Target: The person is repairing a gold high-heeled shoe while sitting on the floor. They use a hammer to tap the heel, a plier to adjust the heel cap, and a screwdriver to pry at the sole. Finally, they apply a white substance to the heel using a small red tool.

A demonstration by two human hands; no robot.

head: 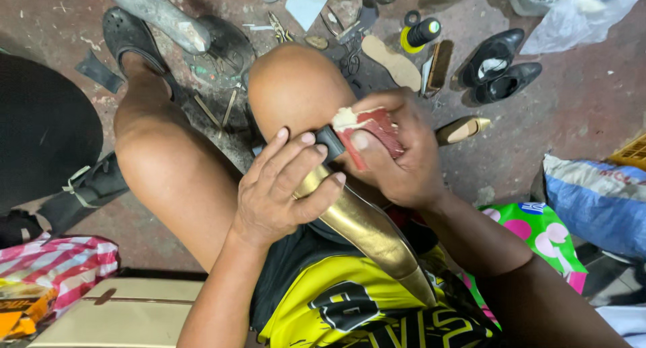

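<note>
A gold pointed high-heel shoe (367,230) lies across my lap, its toe toward my waist and its black heel tip (330,141) up by my knee. My left hand (282,190) wraps over the shoe's heel end and holds it steady. My right hand (397,153) grips a folded piece of red sandpaper (373,127) with a whitish worn patch, pressed against the heel tip. Both hands meet just below my right knee.
On the reddish floor ahead lie a pair of black shoes (498,65), a second gold heel (463,129), a tan insole (391,62), a brush, thread spools, scissors and an iron shoe last (168,18). Bags sit at right and lower left.
</note>
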